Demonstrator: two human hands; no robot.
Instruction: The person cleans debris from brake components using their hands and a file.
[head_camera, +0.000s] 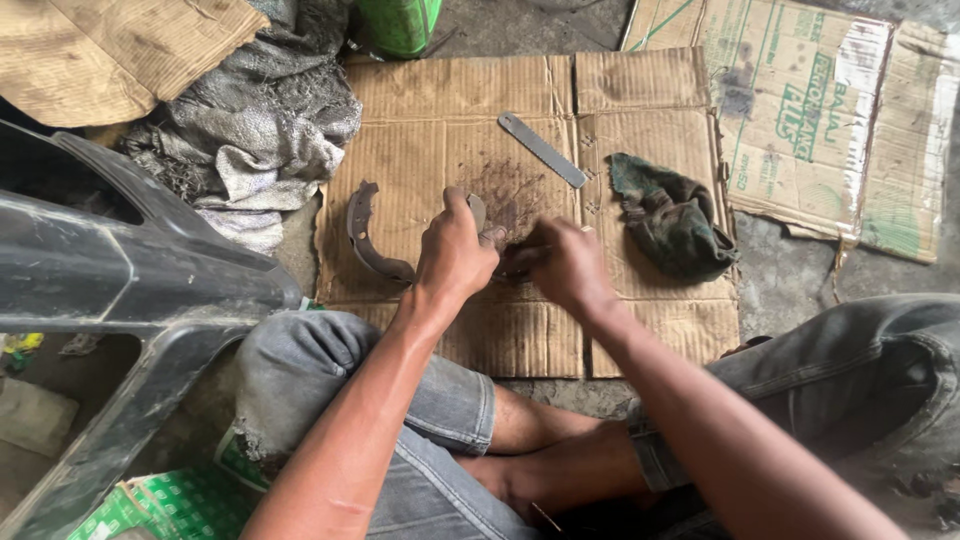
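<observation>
Gripping a curved, grey, worn brake shoe (478, 212), your left hand (455, 250) clenches it; your right hand (565, 262) pinches something unclear.

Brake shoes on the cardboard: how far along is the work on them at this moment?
Looks done: a dark patch of dust stains the cardboard, so some scraping has apparently happened. In hand: the left hand grips a curved brake shoe while the right hand works at it. Left: the second shoe lies untouched, metal strip and rag idle.
</observation>
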